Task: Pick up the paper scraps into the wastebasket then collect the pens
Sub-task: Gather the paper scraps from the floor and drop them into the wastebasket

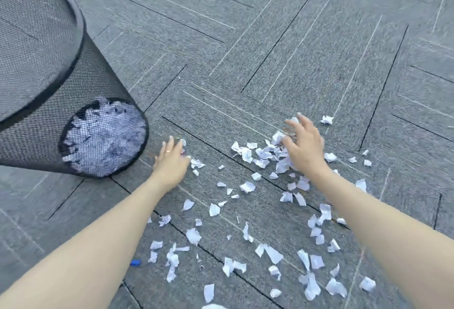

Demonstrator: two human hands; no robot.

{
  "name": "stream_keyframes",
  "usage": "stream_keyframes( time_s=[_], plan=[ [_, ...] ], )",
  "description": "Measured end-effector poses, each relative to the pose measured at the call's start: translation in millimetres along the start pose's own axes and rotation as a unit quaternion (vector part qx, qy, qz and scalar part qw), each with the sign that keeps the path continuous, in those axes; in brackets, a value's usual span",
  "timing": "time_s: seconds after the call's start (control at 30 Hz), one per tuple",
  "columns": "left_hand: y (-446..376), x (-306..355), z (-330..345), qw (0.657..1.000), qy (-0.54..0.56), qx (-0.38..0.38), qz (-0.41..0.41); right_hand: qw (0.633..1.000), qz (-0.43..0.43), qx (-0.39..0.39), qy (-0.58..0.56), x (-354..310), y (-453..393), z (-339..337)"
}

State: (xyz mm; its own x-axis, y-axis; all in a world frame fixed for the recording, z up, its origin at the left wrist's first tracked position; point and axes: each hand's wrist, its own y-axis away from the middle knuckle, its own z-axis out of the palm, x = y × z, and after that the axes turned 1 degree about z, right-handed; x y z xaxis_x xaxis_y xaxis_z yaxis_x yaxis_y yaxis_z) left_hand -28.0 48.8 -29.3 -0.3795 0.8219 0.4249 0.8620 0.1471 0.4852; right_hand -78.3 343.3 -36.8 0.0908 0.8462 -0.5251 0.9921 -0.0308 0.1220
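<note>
Both hands reach out flat with spread fingers, holding nothing: the right hand (303, 145) over the thickest heap of paper scraps (265, 155), the left hand (172, 159) beside it, likely to rake them together. The mesh wastebasket (81, 38) stands just left of the left hand.

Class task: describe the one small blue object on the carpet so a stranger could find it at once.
Start at the black wire-mesh wastebasket on the grey patterned carpet. Come toward the camera to the left forearm; the small blue object lies just right of it, at the near-left edge of the torn white paper scraps. It alone is blue; everything near it is white.
</note>
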Motion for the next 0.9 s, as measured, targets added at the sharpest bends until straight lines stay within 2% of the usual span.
stream_keyframes(
  time_s=[0.1,0.17,0.3,0.37,0.43,0.5,0.6,0.67,0.7,0.8,0.9],
  plan=[
    [33.4,14.5,21.4,0.992,0.017,-0.047,0.114,0.998,0.032,-0.049,0.035,1.0,-31.9,2.5],
    [48.4,21.6,27.6,0.986,0.048,-0.034,0.158,0.996,0.034,-0.079,0.024,-4.9,-33.7,4.6],
    [28.0,27.7,11.3,0.984,0.122,0.048,0.120,0.988,-0.080,-0.129,-0.029,-25.5,11.1,9.8],
    [11.8,25.2,4.1,0.986,0.104,0.099,0.088,0.987,-0.106,-0.102,-0.068,-28.8,25.4,10.3],
    [0.1,16.8,3.9,0.989,0.075,0.125,0.005,0.993,-0.078,-0.057,-0.061,-25.7,20.5,11.0],
    [1.3,8.1,9.4,0.990,0.080,0.108,-0.042,0.998,-0.033,-0.043,-0.015,-21.3,16.2,11.0],
    [28.7,6.4,28.6,0.990,0.119,0.071,0.037,0.993,-0.055,-0.098,0.028,-17.7,28.0,16.5],
    [51.2,11.9,39.6,0.986,0.116,0.059,0.102,0.986,-0.111,-0.126,-0.018,-19.8,43.2,19.1],
    [55.8,15.5,41.1,0.983,0.125,0.066,0.119,0.984,-0.127,-0.117,-0.047,-22.7,47.2,18.4],
    [38.1,26.8,36.8,0.978,0.148,0.096,0.112,0.991,-0.115,-0.052,-0.054,-30.6,34.4,17.4],
    [7.0,33.9,32.3,0.994,0.062,0.090,0.025,0.990,-0.100,-0.100,0.005,-40.2,19.0,22.1]
  ],
)
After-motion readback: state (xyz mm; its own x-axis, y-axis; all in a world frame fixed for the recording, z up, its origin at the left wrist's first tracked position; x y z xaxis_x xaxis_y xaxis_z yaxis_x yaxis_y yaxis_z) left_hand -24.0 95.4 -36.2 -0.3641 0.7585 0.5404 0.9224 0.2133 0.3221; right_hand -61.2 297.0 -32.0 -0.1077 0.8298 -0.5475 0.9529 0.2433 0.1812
